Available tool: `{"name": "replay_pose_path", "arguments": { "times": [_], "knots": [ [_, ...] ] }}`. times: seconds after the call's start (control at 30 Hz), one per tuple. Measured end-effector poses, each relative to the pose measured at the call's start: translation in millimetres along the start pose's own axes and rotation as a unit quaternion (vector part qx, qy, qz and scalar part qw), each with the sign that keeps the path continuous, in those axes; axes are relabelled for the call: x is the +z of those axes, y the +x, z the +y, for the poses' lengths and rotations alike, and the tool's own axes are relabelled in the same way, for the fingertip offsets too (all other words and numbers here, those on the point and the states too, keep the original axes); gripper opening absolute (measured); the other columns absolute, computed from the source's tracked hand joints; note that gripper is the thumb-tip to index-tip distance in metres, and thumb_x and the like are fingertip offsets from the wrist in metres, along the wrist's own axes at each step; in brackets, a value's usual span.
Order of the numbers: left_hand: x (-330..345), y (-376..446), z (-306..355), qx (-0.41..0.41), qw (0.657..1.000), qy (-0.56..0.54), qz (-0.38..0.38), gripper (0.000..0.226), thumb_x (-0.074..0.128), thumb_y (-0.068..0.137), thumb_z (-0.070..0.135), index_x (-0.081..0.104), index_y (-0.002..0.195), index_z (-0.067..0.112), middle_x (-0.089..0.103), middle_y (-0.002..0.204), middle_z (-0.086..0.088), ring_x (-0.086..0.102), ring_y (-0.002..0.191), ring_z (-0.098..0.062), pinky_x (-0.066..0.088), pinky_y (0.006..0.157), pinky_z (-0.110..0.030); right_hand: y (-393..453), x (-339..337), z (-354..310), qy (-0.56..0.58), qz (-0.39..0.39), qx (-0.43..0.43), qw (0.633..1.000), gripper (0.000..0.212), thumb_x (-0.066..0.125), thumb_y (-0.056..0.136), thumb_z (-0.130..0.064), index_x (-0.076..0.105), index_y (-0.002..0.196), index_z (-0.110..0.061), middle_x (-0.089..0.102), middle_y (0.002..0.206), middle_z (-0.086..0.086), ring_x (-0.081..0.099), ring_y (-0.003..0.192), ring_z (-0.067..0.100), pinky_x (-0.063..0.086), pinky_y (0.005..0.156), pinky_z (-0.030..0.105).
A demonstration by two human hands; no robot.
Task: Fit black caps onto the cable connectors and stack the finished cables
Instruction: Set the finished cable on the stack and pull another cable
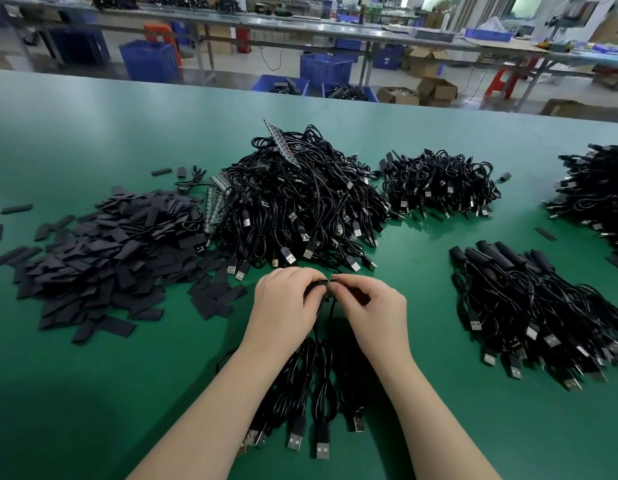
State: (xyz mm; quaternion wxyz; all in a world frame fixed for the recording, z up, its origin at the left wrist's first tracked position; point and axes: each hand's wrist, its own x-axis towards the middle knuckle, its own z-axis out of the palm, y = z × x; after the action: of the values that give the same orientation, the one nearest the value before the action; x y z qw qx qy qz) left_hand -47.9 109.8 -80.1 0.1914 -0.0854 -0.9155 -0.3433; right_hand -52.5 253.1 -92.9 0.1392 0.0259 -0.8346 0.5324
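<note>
Cables in hand: a small bundle of black cables [321, 393] hangs from both hands toward the near table edge, with the USB plugs [322, 446] lowest.
Left hand [285, 299]: fingers curled, pinching the upper end of the bundle, where a black piece shows between the fingertips.
Right hand [373, 306]: fingertips pinch the same end from the other side, touching the left fingertips; whether the piece is a cap, I cannot tell.
Writing: none can be read.
Caps: loose pile of black caps [103, 258] at left on the green table [93, 393].
Uncapped cables: big heap [300, 202] just behind the hands.
Finished stack [542, 313]: at right, well apart from the hands.
Open room: bare green surface lies left of the forearms and between the right hand and the finished stack.
</note>
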Motion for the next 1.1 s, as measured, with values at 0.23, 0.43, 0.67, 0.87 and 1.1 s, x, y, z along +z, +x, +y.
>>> {"name": "replay_pose_path", "arguments": {
  "times": [0.23,0.43,0.67,0.87,1.1],
  "knots": [
    [0.9,-0.5,1.6,0.004,1.0,0.006,0.01,0.012,0.069,0.088,0.022,0.073,0.098,0.018,0.071,0.094,0.008,0.063,0.093,-0.015,0.047,0.089,-0.04,0.6,-2.2,-0.8,-0.013,0.004,-0.022,1.0,0.013,0.077,0.085,-0.016,0.077,0.088,-0.029,0.069,0.084,-0.022,0.064,0.086,-0.006,0.045,0.075,0.004],
    [0.0,-0.2,3.0,-0.012,0.999,-0.015,0.03,0.006,0.07,0.086,0.019,0.074,0.091,0.017,0.071,0.086,0.009,0.061,0.085,-0.013,0.048,0.084,-0.036,-0.9,0.8,-3.6,-0.081,0.033,-0.114,0.99,0.007,0.076,0.085,-0.008,0.075,0.086,-0.016,0.06,0.079,-0.021,0.059,0.078,-0.004,0.044,0.074,0.006],
    [0.5,-0.2,5.9,-0.014,0.999,-0.009,0.027,0.007,0.07,0.086,0.018,0.074,0.091,0.015,0.071,0.085,0.007,0.062,0.085,-0.016,0.047,0.083,-0.035,-3.7,2.7,-5.9,-0.087,0.051,-0.129,0.987,0.008,0.074,0.085,-0.002,0.074,0.084,-0.009,0.058,0.076,-0.013,0.054,0.076,-0.005,0.041,0.074,0.003],
    [3.8,-0.3,6.9,-0.024,0.999,-0.011,0.035,0.008,0.067,0.087,0.014,0.074,0.091,0.015,0.07,0.085,0.007,0.06,0.084,-0.013,0.043,0.079,-0.026,-7.4,7.1,-6.9,-0.093,0.06,-0.129,0.986,0.008,0.072,0.086,-0.001,0.072,0.082,-0.007,0.062,0.077,-0.005,0.053,0.072,0.0,0.04,0.073,0.003],
    [6.5,0.0,-0.1,-0.014,0.999,-0.008,0.047,0.007,0.068,0.09,0.022,0.073,0.091,0.019,0.068,0.086,0.013,0.054,0.081,-0.004,0.046,0.086,-0.029,-0.9,-8.7,-6.3,0.006,0.188,-0.021,0.982,0.012,0.062,0.095,-0.019,0.062,0.089,-0.029,0.063,0.087,-0.011,0.061,0.077,0.002,0.054,0.072,0.029]
  ]
}}
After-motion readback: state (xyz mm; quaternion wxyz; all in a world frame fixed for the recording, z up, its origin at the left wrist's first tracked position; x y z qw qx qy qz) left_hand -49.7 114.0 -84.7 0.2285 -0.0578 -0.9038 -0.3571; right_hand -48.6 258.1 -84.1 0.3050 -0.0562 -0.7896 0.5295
